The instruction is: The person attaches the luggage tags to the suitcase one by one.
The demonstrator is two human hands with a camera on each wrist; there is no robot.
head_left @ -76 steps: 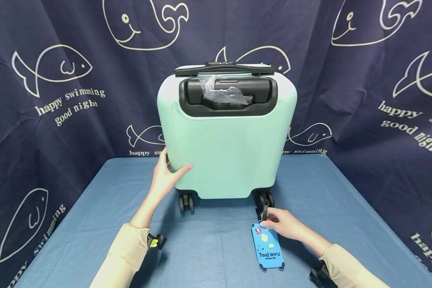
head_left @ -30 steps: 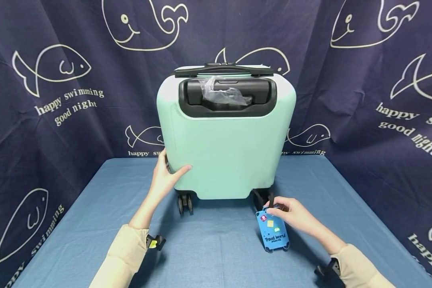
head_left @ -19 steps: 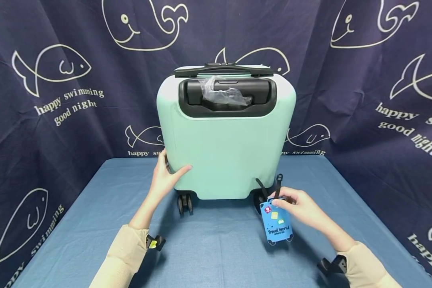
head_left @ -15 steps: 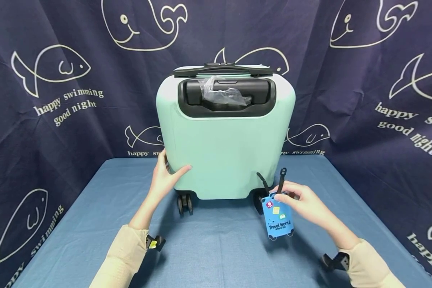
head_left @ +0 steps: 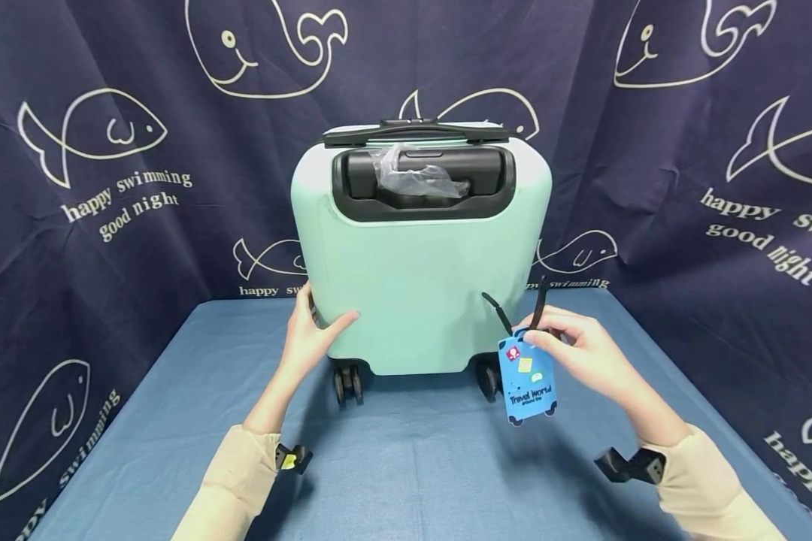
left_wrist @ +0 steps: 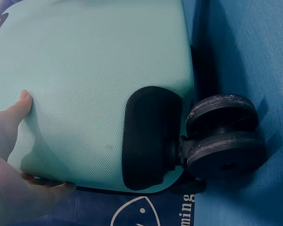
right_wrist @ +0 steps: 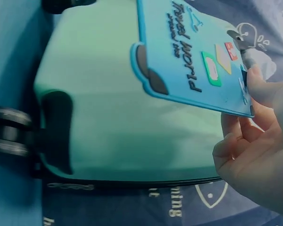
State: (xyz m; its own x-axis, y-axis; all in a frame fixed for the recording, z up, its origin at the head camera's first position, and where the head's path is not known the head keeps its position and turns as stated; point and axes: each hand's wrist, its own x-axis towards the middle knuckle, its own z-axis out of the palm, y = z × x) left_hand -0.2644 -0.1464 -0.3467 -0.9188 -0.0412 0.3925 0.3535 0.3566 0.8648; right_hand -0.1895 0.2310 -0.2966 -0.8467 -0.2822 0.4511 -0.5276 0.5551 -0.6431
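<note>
A mint-green suitcase [head_left: 413,293] stands upright on its black wheels. My left hand [head_left: 306,330] holds its lower left side, the thumb on the front face and the fingers round the side edge, as the left wrist view shows too. In my right hand [head_left: 585,349] a blue luggage tag [head_left: 528,383] reading "Travel World" is pinched near its top. Two ends of its black strap [head_left: 540,304] stick up apart from each other. The tag hangs in front of the suitcase's lower right corner, off the table. In the right wrist view, the thumb lies on the tag [right_wrist: 188,61].
Blue cloth covers the table [head_left: 406,466]. At the suitcase's top are a black carry handle [head_left: 416,134] and a recessed pull handle with clear plastic wrap [head_left: 416,179]. A dark blue fish-print curtain [head_left: 128,248] hangs behind and at both sides.
My right hand has lifted the luggage tag upward and slightly right, from near the right wheel to the suitcase's lower corner. The strap ends now point up. My left hand keeps its place.
</note>
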